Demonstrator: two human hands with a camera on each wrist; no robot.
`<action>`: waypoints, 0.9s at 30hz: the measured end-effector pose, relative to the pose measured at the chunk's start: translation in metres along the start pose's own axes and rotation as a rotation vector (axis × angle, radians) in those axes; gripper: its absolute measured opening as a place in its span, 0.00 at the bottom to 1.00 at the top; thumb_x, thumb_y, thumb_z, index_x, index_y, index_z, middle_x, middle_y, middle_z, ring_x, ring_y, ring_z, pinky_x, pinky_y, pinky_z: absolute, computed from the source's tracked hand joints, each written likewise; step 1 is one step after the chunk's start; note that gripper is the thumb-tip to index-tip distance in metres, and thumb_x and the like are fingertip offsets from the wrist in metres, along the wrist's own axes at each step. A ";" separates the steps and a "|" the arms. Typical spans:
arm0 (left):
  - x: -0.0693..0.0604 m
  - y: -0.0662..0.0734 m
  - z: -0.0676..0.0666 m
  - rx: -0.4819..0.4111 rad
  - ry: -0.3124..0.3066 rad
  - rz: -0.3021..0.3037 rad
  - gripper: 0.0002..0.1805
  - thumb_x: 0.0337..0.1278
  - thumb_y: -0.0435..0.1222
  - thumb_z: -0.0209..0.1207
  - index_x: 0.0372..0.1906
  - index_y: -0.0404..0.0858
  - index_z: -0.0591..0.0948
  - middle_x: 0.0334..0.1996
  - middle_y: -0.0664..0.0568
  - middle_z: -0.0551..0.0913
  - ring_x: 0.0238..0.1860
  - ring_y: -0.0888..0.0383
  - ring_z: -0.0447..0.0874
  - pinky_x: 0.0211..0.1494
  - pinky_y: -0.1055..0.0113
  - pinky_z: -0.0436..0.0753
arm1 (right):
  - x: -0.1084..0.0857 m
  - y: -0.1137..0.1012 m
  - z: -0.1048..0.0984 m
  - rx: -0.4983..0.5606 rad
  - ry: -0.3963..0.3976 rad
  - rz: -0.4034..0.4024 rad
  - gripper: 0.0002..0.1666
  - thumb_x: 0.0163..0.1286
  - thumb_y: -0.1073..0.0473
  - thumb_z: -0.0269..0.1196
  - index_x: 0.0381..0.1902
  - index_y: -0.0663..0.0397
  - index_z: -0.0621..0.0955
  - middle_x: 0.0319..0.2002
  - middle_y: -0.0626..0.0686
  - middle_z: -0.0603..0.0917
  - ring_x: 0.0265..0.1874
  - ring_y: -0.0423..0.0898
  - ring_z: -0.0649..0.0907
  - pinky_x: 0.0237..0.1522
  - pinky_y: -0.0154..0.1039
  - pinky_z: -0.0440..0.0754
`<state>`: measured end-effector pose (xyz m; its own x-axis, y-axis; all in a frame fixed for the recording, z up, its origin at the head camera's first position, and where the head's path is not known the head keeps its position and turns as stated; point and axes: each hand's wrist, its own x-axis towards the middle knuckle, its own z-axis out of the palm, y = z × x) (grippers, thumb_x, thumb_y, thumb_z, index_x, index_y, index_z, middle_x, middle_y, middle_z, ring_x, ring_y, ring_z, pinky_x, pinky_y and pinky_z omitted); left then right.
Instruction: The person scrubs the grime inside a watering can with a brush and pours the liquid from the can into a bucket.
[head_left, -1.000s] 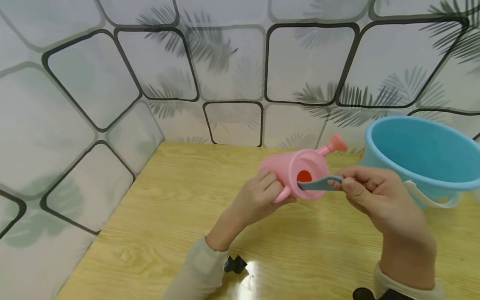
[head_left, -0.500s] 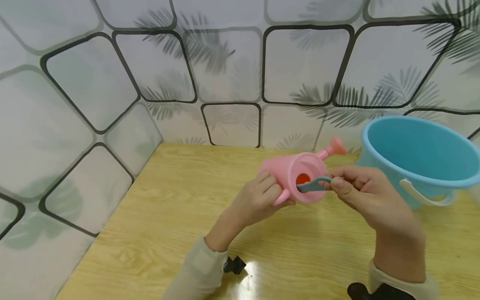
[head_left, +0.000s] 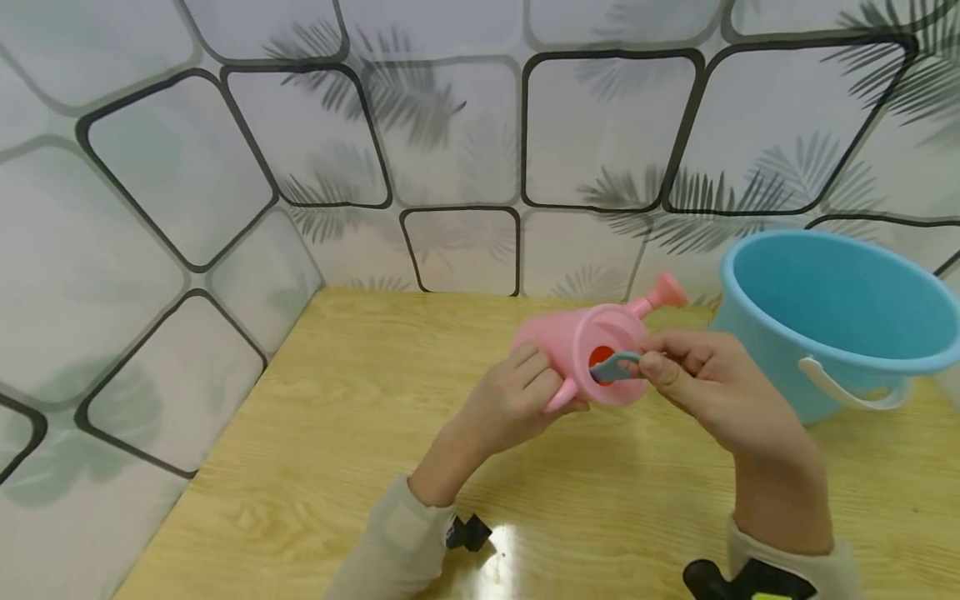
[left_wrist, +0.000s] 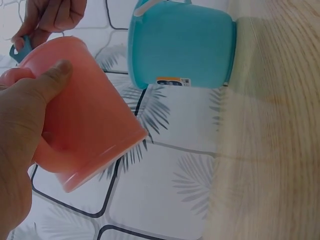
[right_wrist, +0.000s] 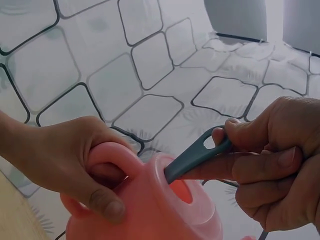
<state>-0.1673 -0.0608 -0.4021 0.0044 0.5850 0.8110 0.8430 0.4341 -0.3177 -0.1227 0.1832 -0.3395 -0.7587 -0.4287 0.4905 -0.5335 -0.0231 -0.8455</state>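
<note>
Watering can (head_left: pixel 551 332) tilts on my feed, my left hand (head_left: pixel 513 396) curled round its handle (right_wrist: pixel 121 154); my right hand (head_left: pixel 712 387) pinches a blue-grey tool (head_left: pixel 615 367) reaching inside.

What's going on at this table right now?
A person's left hand grips a pink watering can at its handle, keeping it tilted above the wooden table. Their right hand pinches the looped end of a blue-gray tool, whose other end reaches into the can. A blue bucket stands at the person's right.
</note>
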 end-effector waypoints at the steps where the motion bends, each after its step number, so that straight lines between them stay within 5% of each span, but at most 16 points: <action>1: 0.000 0.000 0.000 0.000 0.003 0.001 0.24 0.48 0.45 0.75 0.24 0.39 0.70 0.22 0.53 0.72 0.28 0.58 0.68 0.35 0.72 0.71 | -0.001 -0.001 0.000 -0.005 0.009 -0.005 0.12 0.70 0.77 0.55 0.41 0.65 0.84 0.25 0.45 0.78 0.22 0.42 0.65 0.21 0.37 0.62; 7: 0.001 -0.001 -0.001 0.000 0.001 -0.003 0.23 0.50 0.45 0.74 0.24 0.39 0.69 0.22 0.53 0.71 0.28 0.59 0.68 0.35 0.72 0.70 | -0.006 -0.005 -0.002 0.045 0.080 -0.017 0.10 0.70 0.76 0.56 0.40 0.67 0.84 0.24 0.47 0.79 0.22 0.40 0.67 0.21 0.33 0.63; 11: 0.000 0.000 -0.001 -0.002 -0.008 -0.009 0.23 0.49 0.45 0.74 0.25 0.39 0.71 0.22 0.53 0.72 0.27 0.59 0.68 0.35 0.72 0.71 | 0.003 -0.005 0.007 0.001 0.055 0.057 0.09 0.72 0.75 0.55 0.41 0.65 0.82 0.36 0.50 0.88 0.36 0.38 0.83 0.37 0.30 0.78; 14: -0.001 0.000 -0.001 0.004 -0.005 -0.015 0.23 0.48 0.46 0.75 0.25 0.39 0.72 0.23 0.53 0.73 0.27 0.59 0.69 0.35 0.72 0.72 | 0.006 -0.007 0.013 -0.075 0.079 0.032 0.10 0.72 0.74 0.55 0.46 0.66 0.81 0.41 0.50 0.89 0.41 0.39 0.86 0.42 0.28 0.81; 21: -0.003 -0.003 -0.001 0.002 0.002 -0.026 0.24 0.46 0.44 0.76 0.25 0.38 0.70 0.23 0.53 0.73 0.28 0.58 0.69 0.35 0.72 0.72 | 0.007 -0.008 0.023 -0.274 0.168 -0.058 0.12 0.70 0.75 0.57 0.44 0.65 0.86 0.31 0.47 0.87 0.28 0.39 0.74 0.31 0.30 0.72; 27: -0.004 -0.007 -0.002 0.001 0.015 -0.028 0.24 0.48 0.45 0.75 0.24 0.39 0.69 0.22 0.53 0.71 0.28 0.58 0.68 0.34 0.72 0.70 | 0.002 -0.012 0.021 -0.327 0.282 -0.061 0.13 0.68 0.76 0.58 0.41 0.62 0.87 0.17 0.44 0.69 0.19 0.39 0.61 0.20 0.34 0.58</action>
<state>-0.1719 -0.0674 -0.4026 -0.0109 0.5625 0.8268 0.8422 0.4509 -0.2956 -0.1104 0.1636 -0.3324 -0.7704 -0.1713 0.6141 -0.6363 0.2658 -0.7242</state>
